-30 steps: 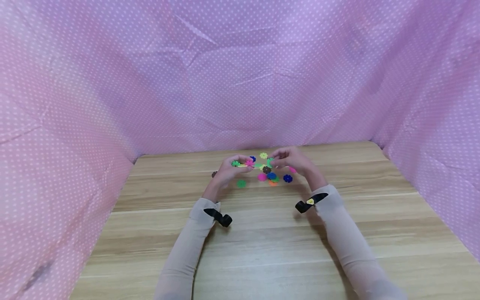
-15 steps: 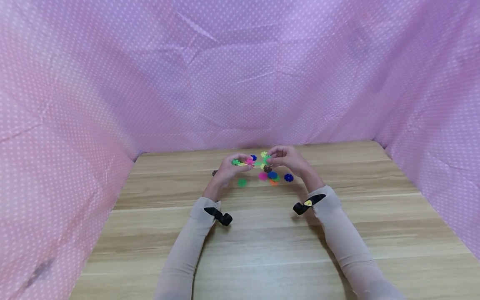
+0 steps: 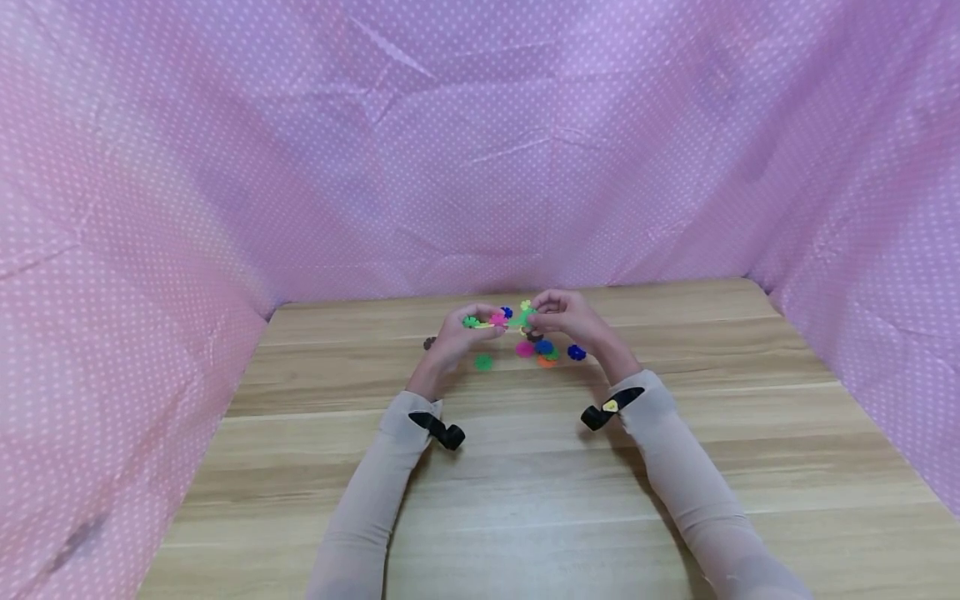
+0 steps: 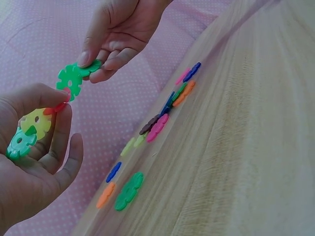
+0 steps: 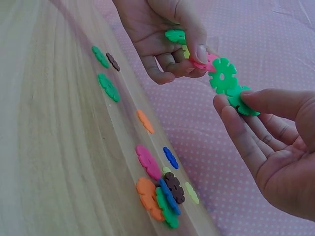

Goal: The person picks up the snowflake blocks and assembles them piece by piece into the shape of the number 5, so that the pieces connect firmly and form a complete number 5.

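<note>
My left hand [image 3: 452,335] pinches the pink disc [image 5: 206,63] in a short chain of notched, flower-shaped plastic linking discs. Behind its fingers, a yellow disc [image 4: 37,122] and a green disc [image 4: 20,143] make up the near end of the chain. A green disc [image 4: 70,81] sticks out past the pink one toward my right hand [image 3: 576,323]. Between thumb and fingers, my right hand pinches another green disc [image 5: 243,102], its edge right at the notched rim of the chain's outer green disc. Both hands are raised above the table's far part.
Loose discs lie on the wooden table [image 3: 517,483] under the hands: a pink disc [image 3: 524,349], a dark blue disc [image 3: 577,352], a green disc [image 3: 483,362] and several more, some overlapping. A pink dotted cloth [image 3: 480,167] hangs behind the table and along both sides.
My right hand has moved left with its green disc, up to the chain's outer green disc. The left hand has stayed nearly in place, still holding the chain.
</note>
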Tool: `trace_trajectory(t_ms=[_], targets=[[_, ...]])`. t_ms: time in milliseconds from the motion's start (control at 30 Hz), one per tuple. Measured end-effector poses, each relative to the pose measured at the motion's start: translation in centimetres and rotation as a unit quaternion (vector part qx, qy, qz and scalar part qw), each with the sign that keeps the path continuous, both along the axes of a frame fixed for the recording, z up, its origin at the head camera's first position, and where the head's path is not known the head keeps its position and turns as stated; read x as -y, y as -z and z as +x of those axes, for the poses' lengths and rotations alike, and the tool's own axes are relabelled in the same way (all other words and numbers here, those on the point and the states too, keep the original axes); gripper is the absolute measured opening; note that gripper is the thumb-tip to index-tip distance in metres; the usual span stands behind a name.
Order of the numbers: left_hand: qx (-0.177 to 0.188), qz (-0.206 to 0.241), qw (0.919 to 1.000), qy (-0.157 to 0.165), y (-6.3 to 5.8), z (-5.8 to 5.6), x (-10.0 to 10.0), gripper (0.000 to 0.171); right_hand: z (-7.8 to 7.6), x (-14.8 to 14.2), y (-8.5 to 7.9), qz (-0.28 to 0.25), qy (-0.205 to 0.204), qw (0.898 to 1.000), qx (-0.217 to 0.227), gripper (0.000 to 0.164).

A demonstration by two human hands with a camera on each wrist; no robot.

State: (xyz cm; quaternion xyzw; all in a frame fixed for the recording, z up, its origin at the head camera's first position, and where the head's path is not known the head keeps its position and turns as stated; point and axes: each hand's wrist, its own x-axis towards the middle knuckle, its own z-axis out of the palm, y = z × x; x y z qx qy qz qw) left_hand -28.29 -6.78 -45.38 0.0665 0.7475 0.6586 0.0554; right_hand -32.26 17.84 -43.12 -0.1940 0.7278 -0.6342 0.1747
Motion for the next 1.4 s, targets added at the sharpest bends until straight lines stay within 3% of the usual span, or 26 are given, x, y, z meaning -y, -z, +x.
trace_trajectory(t_ms=[300,533,867,1400], targets=[[0.013,0.014,0.9998,0.007,-0.1,0.0,-0.1,0.033,0.5,0.6,-0.3,-0.016,0.048,0.999,0.005,0.024],[0.03,0.024,0.9991,0.018,-0.2,0.1,-0.1,0.039,0.7,0.8,-0.1,-0.042,0.056,0.998,0.006,0.028],[0.04,0.106,0.9935,0.009,-0.3,0.0,-0.3,0.036,0.6,1.1,0.0,-0.042,0.062,0.997,-0.018,0.033],[0.053,0.111,0.9923,-0.001,-0.4,-0.1,-0.3,0.03,0.6,1.1,-0.2,-0.015,0.073,0.997,-0.035,0.03]])
